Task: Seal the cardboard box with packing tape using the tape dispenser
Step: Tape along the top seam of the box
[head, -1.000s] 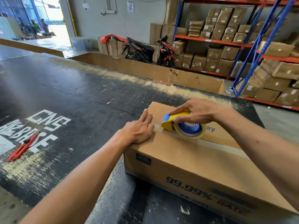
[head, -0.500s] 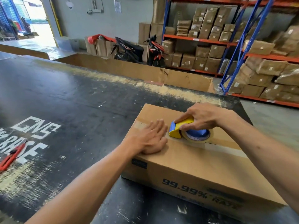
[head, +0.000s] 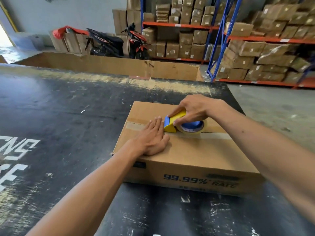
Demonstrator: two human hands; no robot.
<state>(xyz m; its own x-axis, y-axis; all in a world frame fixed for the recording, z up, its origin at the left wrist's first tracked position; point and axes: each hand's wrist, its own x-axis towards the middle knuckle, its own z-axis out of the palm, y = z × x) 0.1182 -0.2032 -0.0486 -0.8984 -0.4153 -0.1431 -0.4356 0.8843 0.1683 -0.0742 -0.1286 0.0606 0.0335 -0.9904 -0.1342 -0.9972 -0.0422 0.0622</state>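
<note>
A closed brown cardboard box [head: 196,155] lies on the black table, its top seam running left to right. A strip of clear tape [head: 214,135] covers the seam on the right part, and another piece shows at the left end. My right hand [head: 196,111] grips the yellow and blue tape dispenser [head: 172,124] with its tape roll [head: 192,127], pressed onto the seam near the middle. My left hand [head: 151,139] lies flat on the box top, fingers together, its fingertips just left of the dispenser.
The black scratched table [head: 68,133] with white lettering spreads to the left. A long open cardboard tray [head: 110,65] stands along the table's far edge. Beyond are two parked scooters [head: 136,43] and blue-orange shelves [head: 219,40] stacked with parcels.
My left hand slid further onto the box top, toward the dispenser. The dispenser stays near the middle of the seam. The view shifted right, and the red cutters on the table left the frame.
</note>
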